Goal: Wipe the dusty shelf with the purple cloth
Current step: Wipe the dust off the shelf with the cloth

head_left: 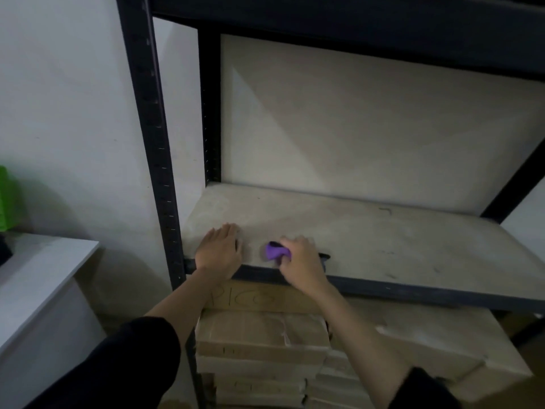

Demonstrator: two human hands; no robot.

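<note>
The small purple cloth is bunched into a wad near the front edge of the dusty grey shelf board, gripped in the curled fingers of the right hand — mostly hidden under the palm. The left hand lies flat, fingers straight, at the shelf's front-left corner. Stacked brown cardboard boxes sit below the shelf; a white tabletop stands left of it.

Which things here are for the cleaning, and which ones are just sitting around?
For the job:
purple cloth, bunched in the right hand
dusty shelf
left hand, flat on the front of it

Just lying about:
cardboard boxes, stacked underneath
white table on the left
green thing at the left edge
</note>
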